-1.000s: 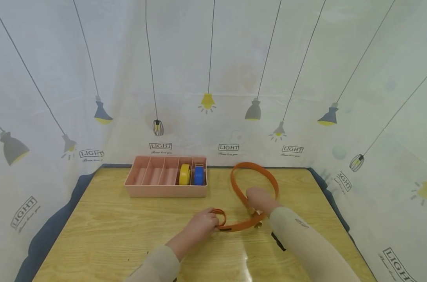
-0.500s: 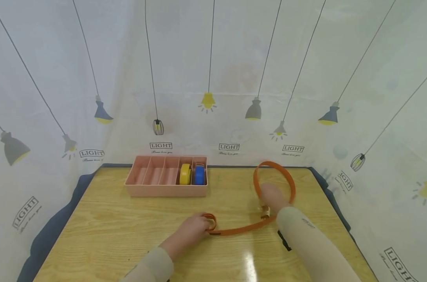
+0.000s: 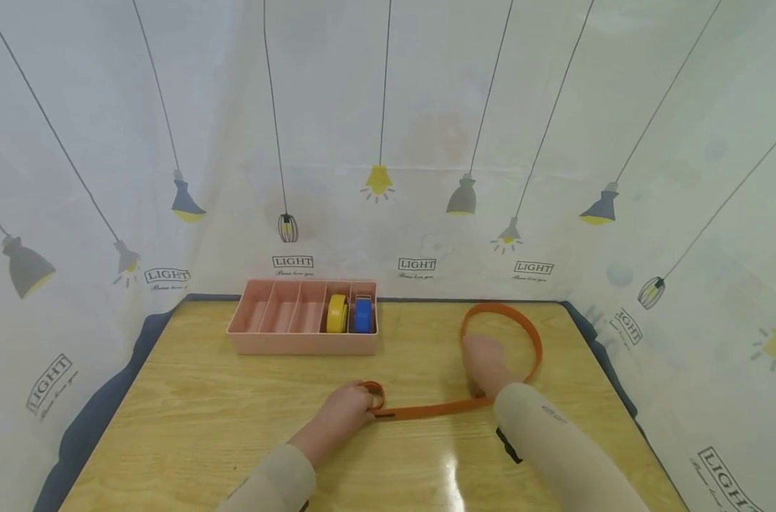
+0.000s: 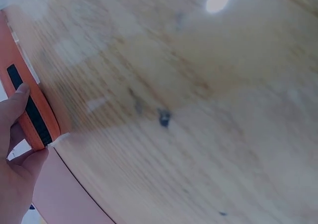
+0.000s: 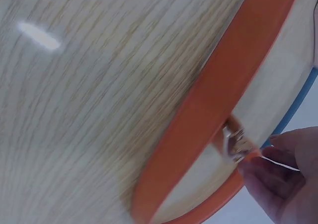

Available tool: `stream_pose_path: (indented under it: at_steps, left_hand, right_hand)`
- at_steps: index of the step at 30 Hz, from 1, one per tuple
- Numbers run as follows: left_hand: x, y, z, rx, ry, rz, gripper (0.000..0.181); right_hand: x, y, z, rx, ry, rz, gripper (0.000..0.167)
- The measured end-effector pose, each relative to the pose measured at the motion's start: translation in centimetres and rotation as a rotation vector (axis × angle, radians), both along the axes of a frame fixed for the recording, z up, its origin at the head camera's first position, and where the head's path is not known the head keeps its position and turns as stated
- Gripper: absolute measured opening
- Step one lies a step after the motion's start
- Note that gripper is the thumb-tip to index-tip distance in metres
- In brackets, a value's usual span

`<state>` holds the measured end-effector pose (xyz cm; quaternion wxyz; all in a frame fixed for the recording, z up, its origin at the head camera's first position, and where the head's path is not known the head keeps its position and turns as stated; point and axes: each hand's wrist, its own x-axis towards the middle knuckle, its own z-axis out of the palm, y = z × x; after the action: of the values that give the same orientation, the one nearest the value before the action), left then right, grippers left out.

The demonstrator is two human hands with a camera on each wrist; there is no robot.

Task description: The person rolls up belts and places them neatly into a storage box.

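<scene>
An orange belt (image 3: 435,410) stands on its edge on the wooden table, with a small coil at its left end and a wide loop at its right. My left hand (image 3: 341,412) grips the small coil, thumb against a black strip (image 4: 37,117) on the belt. My right hand (image 3: 486,363) pinches the belt beside its gold-coloured buckle (image 5: 234,140), which the right wrist view shows inside the wide loop. Between the hands, the belt runs nearly straight. Part of the buckle end is hidden behind my right hand in the head view.
Behind the left hand stands a pink divided box (image 3: 304,344). Its two right-hand compartments hold a rolled yellow belt (image 3: 337,313) and a rolled blue belt (image 3: 363,315). A white curtain with printed lamps (image 3: 378,182) borders the table's far and side edges.
My left hand has shifted left with the small coil. My right hand has moved right, carrying the wide loop along, then slightly nearer. The stretch of belt between them is longer and straighter.
</scene>
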<state>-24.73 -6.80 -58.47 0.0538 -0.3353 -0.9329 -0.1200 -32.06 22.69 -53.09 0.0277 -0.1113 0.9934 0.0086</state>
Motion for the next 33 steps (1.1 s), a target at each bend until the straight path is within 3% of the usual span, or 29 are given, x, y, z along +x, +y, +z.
stream_pose_path:
  at_steps: [3, 5, 8, 12, 18, 21, 26, 33]
  left_hand:
    - [0.1, 0.1, 0.0, 0.003, 0.0, 0.013, 0.017]
    - [0.1, 0.0, 0.0, 0.007, -0.001, 0.019, 0.016]
    - [0.1, 0.0, 0.0, 0.01, 0.006, 0.016, 0.017]
    - [0.0, 0.0, -0.2, 0.011, 0.008, 0.013, 0.019]
    - [-0.1, 0.0, -0.1, 0.017, -0.008, 0.006, 0.017]
    - [-0.1, 0.1, 0.1, 0.024, -0.008, -0.003, 0.016]
    - [0.0, 0.2, 0.5, 0.028, -0.011, -0.015, 0.019]
    - [0.0, 0.1, 0.8, 0.023, -0.111, -0.021, 0.016]
  right_hand:
    - [0.7, -2.2, 0.3, 0.052, 0.081, 0.061, 0.016]
    - [1.3, -3.7, 0.2, 0.056, 0.156, 0.17, 0.01]
    - [2.3, -5.6, -0.3, 0.041, 0.24, 0.373, 0.017]
    - [3.8, -7.3, -0.9, 0.033, 0.224, 0.572, 0.032]
    - [4.7, -7.9, -2.2, -0.043, 0.109, 0.756, 0.047]
    - [4.9, -7.8, -2.4, -0.064, 0.082, 0.806, 0.05]
    - [4.9, -7.9, -2.8, -0.066, 0.111, 0.84, 0.047]
    - [4.8, -8.3, -3.1, -0.078, 0.122, 0.84, 0.032]
